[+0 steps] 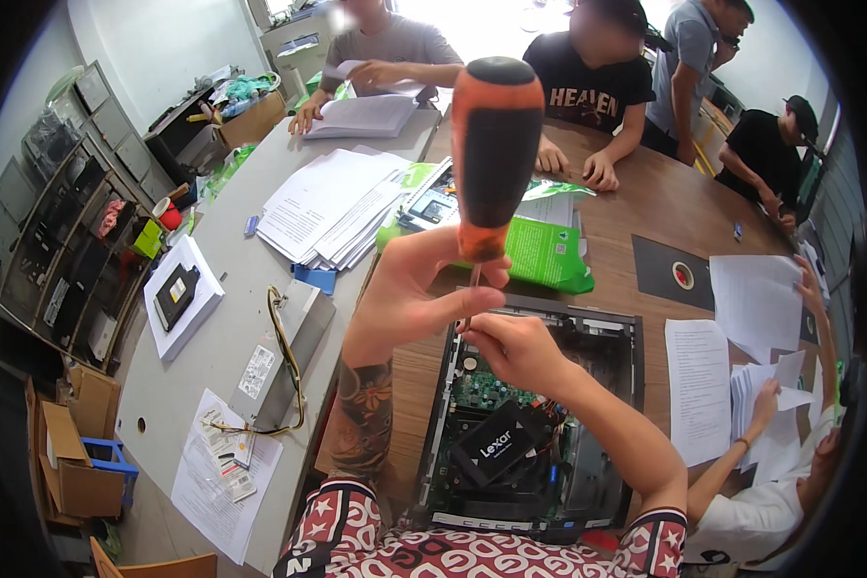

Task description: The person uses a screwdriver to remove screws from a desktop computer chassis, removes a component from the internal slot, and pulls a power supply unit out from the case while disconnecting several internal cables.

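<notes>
A large orange-and-black screwdriver (pixel 496 144) stands upright in front of me, handle up and shaft down. My left hand (pixel 419 299) is closed around its shaft, just below the handle. Beside the lower shaft, my right hand (pixel 520 347) is pinched shut; whatever sits between its fingertips is too small to make out. Below both hands lies an opened desktop computer case (pixel 636 385), with a green circuit board (pixel 482 385) inside. A black solid-state drive (pixel 496 443) rests at a slant in the case near several cables.
Left of the case are a metal power supply unit (pixel 284 356) with cables and a black optical drive (pixel 176 297) on a white stack. Paper piles (pixel 328 207) and a green package (pixel 549 252) lie beyond. Co-workers sit across and at right, near more sheets (pixel 698 385).
</notes>
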{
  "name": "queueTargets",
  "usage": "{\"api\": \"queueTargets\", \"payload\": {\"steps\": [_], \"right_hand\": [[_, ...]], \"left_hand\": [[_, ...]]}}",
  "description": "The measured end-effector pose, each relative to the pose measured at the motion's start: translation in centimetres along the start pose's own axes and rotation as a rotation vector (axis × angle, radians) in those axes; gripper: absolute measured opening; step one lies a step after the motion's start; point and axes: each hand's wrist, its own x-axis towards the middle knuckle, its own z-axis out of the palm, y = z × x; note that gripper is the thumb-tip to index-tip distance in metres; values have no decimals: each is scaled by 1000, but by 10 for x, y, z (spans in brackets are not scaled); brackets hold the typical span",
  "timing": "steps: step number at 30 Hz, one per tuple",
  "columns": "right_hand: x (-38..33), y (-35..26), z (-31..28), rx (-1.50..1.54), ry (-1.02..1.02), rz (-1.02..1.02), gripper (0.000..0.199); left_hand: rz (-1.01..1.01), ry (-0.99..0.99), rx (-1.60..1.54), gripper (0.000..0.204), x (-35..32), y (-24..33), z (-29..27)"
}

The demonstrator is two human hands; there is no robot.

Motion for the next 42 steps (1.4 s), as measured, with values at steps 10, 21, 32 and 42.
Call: {"api": "queueTargets", "payload": {"steps": [10, 21, 32, 42], "right_hand": [[8, -1, -9, 154, -10, 325, 12], [15, 9, -41, 659, -208, 569, 25], [7, 14, -64, -78, -106, 290, 12], [6, 15, -54, -116, -173, 246, 12]], "left_hand": [[-123, 43, -107, 24, 6, -13, 10], [-84, -64, -71, 34, 8, -9, 16], [-179, 208, -74, 12, 3, -3, 15], [-81, 221, 1, 19, 4, -5, 15]]}}
